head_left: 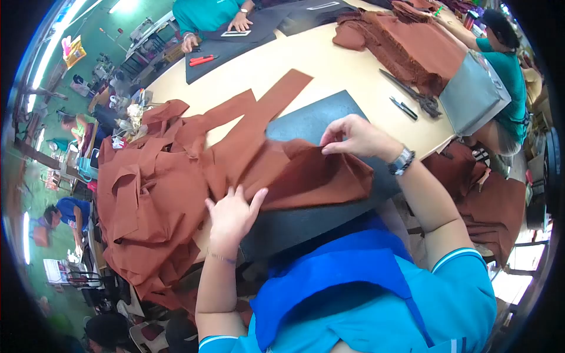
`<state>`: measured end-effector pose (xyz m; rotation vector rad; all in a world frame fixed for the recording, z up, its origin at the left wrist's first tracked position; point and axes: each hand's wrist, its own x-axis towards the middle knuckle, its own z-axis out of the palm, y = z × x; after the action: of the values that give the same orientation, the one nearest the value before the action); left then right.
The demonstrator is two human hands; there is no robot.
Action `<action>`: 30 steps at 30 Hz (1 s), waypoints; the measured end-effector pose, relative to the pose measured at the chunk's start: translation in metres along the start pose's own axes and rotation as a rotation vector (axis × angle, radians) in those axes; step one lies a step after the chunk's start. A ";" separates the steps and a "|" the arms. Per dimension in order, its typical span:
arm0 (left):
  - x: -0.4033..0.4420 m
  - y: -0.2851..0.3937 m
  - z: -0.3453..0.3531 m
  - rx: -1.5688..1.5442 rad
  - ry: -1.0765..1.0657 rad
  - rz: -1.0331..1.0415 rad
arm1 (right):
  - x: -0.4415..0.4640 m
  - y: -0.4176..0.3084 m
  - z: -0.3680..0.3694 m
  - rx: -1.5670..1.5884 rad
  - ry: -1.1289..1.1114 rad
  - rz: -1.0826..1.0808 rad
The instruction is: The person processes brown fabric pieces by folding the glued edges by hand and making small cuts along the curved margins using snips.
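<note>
A rust-brown fabric piece (318, 179) lies partly over a dark grey board (321, 115) in front of me. My right hand (351, 138) pinches the upper edge of this fabric and lifts it a little. My left hand (234, 216) rests on the cloth's lower left part, fingers spread. Long brown strips (276, 103) reach up from the fabric across the table. Left of my left hand is a heap of brown fabric pieces (153, 194), hanging over the table edge.
Red-handled scissors (203, 60) lie near a co-worker's hands (240, 22) at the far side. Black snips (404, 108) and dark shears (406, 88) lie at right, by a brown fabric stack (406, 47) and a grey box (475, 94). Another person (500, 76) sits at right.
</note>
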<state>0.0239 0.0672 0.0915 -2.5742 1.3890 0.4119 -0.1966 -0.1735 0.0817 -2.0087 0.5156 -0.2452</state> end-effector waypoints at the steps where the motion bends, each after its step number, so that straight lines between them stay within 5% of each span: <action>1: -0.008 0.002 -0.009 0.036 -0.062 -0.030 | -0.006 0.001 -0.006 0.052 -0.024 0.014; 3: -0.018 0.006 -0.021 0.102 -0.176 -0.093 | -0.017 0.006 -0.015 0.119 0.015 -0.042; 7: 0.009 0.003 0.010 -0.148 0.486 0.334 | -0.033 0.011 -0.031 0.203 0.199 0.010; 9: 0.033 0.007 0.020 -0.248 0.392 0.424 | -0.041 0.009 -0.045 0.222 0.270 0.063; 12: 0.048 0.013 0.032 -0.297 0.116 0.373 | -0.049 0.021 -0.077 0.373 0.479 -0.161; 15: 0.032 0.012 0.038 -0.218 0.121 0.388 | -0.060 0.039 -0.108 0.505 0.788 -0.307; 19: 0.023 -0.014 0.067 -0.228 0.180 0.441 | -0.085 0.076 -0.128 0.353 1.125 0.017; 20: 0.020 -0.017 0.069 -0.238 0.182 0.444 | -0.083 0.080 -0.123 0.467 1.252 -0.039; 23: 0.007 -0.016 0.068 -0.215 0.196 0.410 | -0.084 0.079 -0.100 0.269 1.221 -0.116; 30: 0.006 -0.007 0.023 -0.112 -0.014 0.487 | -0.062 0.048 -0.012 -0.518 0.185 -0.389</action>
<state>0.0288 0.0733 0.0680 -2.2811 2.0398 0.5896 -0.2690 -0.1742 0.0485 -2.6047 0.3146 -0.5879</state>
